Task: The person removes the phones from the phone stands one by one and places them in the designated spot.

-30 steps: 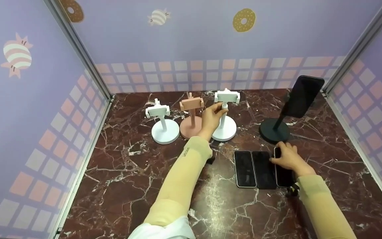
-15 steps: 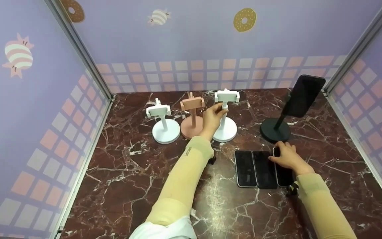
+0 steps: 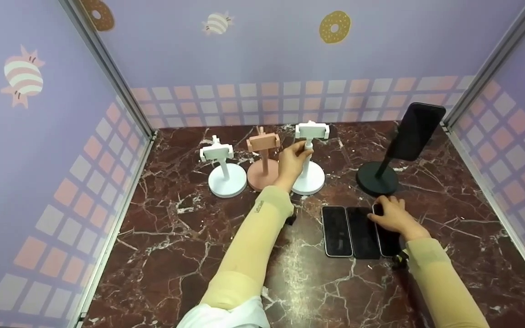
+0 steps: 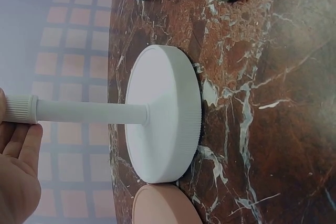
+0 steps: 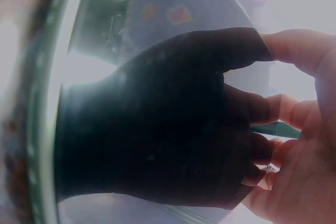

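My left hand (image 3: 291,165) grips the ribbed collar (image 4: 20,109) of the taller white phone stand (image 3: 311,178), whose round base rests on the marbled tabletop. Its clamp head faces forward and holds no phone. My right hand (image 3: 392,215) holds the rightmost smartphone (image 3: 388,242) of a row of three, thumb at its left side and fingers near its far end. In the right wrist view the phone's dark glossy screen (image 5: 147,129) mirrors the hand. The middle phone (image 3: 363,234) and the left phone (image 3: 337,232) lie flat, screens up.
Left of the gripped stand are a pink stand (image 3: 264,145) and a shorter white stand (image 3: 227,181). A black stand (image 3: 377,179) at the right bears an upright smartphone (image 3: 417,131). Purple patterned walls (image 3: 262,50) enclose the tabletop (image 3: 153,273) at the back and sides.
My right hand has shifted slightly left, and the far end of the rightmost phone has edged left with it. The left hand stays on the white stand's collar.
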`<state>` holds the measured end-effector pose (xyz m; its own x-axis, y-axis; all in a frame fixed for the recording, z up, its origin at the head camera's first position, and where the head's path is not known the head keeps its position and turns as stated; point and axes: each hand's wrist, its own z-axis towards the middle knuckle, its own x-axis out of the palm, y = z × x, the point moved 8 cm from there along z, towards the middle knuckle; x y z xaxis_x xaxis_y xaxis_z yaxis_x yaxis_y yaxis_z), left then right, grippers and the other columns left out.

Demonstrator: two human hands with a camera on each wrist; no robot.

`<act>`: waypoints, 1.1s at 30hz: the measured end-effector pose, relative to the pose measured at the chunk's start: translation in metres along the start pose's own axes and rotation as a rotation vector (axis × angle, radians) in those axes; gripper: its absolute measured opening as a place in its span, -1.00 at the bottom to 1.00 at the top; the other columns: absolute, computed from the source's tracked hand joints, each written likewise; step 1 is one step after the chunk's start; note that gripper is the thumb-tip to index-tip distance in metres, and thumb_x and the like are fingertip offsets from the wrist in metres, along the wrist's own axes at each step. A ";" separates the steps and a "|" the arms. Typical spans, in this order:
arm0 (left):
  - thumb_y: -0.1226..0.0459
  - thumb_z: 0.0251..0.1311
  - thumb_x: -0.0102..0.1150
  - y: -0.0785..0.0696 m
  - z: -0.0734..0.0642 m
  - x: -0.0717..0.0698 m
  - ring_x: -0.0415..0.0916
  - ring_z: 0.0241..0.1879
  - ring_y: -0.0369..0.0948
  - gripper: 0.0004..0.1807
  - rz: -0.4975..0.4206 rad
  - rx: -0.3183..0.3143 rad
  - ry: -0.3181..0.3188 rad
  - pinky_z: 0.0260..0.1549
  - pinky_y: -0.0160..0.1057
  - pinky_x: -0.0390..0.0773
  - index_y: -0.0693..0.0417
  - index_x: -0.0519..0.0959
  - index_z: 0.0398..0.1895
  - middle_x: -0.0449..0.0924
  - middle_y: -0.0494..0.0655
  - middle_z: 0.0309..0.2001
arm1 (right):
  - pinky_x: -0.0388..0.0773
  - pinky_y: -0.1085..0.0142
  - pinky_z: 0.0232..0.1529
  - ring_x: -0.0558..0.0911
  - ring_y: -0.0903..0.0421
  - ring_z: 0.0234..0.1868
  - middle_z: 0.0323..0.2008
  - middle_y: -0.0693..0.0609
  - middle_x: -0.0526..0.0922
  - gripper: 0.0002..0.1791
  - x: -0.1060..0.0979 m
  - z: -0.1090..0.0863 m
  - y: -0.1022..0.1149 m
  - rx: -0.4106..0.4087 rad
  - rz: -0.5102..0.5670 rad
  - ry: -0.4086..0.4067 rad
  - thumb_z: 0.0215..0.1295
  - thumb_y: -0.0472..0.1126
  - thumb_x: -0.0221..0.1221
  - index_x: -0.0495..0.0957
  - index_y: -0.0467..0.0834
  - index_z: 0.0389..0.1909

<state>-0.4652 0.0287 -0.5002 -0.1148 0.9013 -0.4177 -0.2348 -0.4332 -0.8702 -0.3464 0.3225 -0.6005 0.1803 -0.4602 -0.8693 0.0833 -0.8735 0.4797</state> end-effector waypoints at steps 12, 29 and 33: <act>0.14 0.24 0.40 0.000 0.000 0.000 0.73 0.04 -0.13 -0.60 0.005 0.000 -0.005 0.08 -0.30 0.67 0.07 0.72 0.11 0.79 -0.02 0.03 | 0.45 -0.43 -0.01 0.26 -0.44 0.09 0.09 -0.50 0.39 -0.52 -0.002 -0.004 0.005 -0.005 -0.060 -0.024 0.39 -0.06 0.25 0.49 -0.32 0.12; 0.18 0.23 0.41 0.001 0.000 -0.001 0.75 0.03 -0.09 -0.60 -0.044 0.006 -0.010 0.04 -0.37 0.68 0.16 0.72 0.09 0.78 0.05 0.03 | 0.41 -0.35 -0.01 0.26 -0.45 0.04 0.07 -0.52 0.38 -0.60 -0.001 -0.005 0.006 -0.034 -0.038 -0.069 0.37 -0.14 0.23 0.52 -0.32 0.09; 0.17 0.24 0.41 0.000 0.000 -0.001 0.74 0.05 -0.10 -0.61 -0.021 0.008 -0.011 0.08 -0.35 0.67 0.13 0.72 0.10 0.78 0.02 0.04 | 0.41 -0.35 0.00 0.25 -0.46 0.05 0.08 -0.53 0.37 -0.59 -0.001 -0.007 0.007 -0.034 -0.032 -0.069 0.36 -0.16 0.22 0.51 -0.33 0.10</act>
<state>-0.4656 0.0273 -0.4999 -0.1205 0.9102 -0.3962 -0.2450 -0.4141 -0.8767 -0.3396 0.3176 -0.5951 0.1091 -0.4429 -0.8899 0.1214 -0.8826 0.4542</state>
